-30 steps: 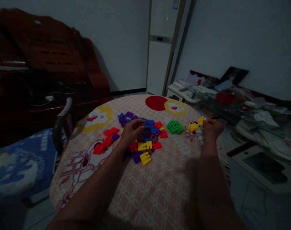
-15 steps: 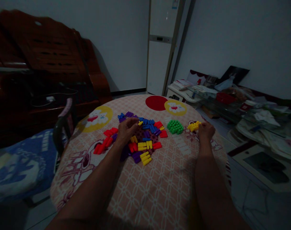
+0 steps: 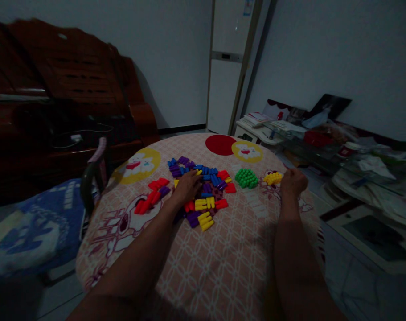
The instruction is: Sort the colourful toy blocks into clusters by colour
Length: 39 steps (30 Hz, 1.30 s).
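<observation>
My left hand (image 3: 187,186) reaches over a spread of colourful plastic building blocks, its fingers bent round a yellow block (image 3: 198,172) at the fingertips. Under and around that hand lie blue blocks (image 3: 208,170), red blocks (image 3: 145,203), purple blocks (image 3: 193,219) and more yellow blocks (image 3: 205,221). My right hand (image 3: 293,182) is closed like a fist at the table's right side. Right beside its fingers sits a small cluster of yellow pieces (image 3: 272,179); whatever the fingers hold is hidden. Between the hands is a heap of green knobbly pieces (image 3: 246,178).
A patterned cloth covers the round table (image 3: 219,263). To the left stands a chair (image 3: 89,187) with a blue cover, and behind it a wooden sofa (image 3: 79,80). A cluttered glass-topped cabinet (image 3: 309,138) runs along the right; a tall white air conditioner (image 3: 223,89) stands at the back.
My left hand has moved a little right and lower onto the blocks, uncovering pieces at its left. My right hand has drawn slightly right from the yellow cluster. The view has shifted slightly.
</observation>
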### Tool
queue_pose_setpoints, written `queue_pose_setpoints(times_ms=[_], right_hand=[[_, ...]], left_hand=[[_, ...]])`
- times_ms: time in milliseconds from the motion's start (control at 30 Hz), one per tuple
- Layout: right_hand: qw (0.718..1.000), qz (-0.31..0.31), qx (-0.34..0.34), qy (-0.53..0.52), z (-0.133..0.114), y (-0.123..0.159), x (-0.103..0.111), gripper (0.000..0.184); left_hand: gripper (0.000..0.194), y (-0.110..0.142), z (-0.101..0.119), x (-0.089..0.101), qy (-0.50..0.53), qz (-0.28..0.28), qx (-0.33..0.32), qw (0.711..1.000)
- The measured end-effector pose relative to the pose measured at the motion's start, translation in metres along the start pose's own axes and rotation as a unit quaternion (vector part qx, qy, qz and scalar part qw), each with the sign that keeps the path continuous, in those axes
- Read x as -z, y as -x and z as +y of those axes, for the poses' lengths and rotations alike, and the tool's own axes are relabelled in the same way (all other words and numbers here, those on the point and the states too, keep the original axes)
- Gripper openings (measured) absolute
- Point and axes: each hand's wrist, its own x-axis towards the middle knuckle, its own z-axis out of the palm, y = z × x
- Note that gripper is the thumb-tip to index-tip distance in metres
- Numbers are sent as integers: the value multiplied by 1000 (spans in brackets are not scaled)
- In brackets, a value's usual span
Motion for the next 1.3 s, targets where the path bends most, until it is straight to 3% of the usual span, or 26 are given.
queue_pose_setpoints(times_ms=[133,233,433,500,600,667,767,900,1033,1133,1200,1300], right_hand=[[997,31,-5,-65,-7,-5,5,37],[992,17,3,-128,-20,-4,1,36],[952,-113,115,-260,-85,40,-5,31],[930,-161,169,-284,-108,62,-2,25],[900,-233,200,-309,-132,89,2,22],[875,-294,172,-343,-139,100,2,27],[823,-393,69,-404,-142,104,1,36],[779,-446,-30,-439,-142,99,2,29],[776,-454,-49,-435,-142,95,7,19],[790,-436,-37,-429,-138,82,14,16],[819,-398,-30,-411,-127,66,19,17],[891,-307,-23,-334,-92,30,29,22]], left_hand=[[29,-1,1,2,-12,-5,-5,1000],[29,-1,2,6,-27,-7,-12,1000],[29,-2,-1,9,-51,-8,-14,999],[32,-1,4,13,-32,10,-20,999],[35,2,22,21,13,47,-45,998],[34,3,37,23,54,47,-74,995],[31,5,56,19,103,18,-116,988],[30,7,68,12,114,-10,-137,984],[30,9,70,14,125,-34,-144,981],[27,9,68,17,135,-25,-129,982],[25,8,64,18,140,-8,-115,983],[25,7,58,19,146,15,-106,984]])
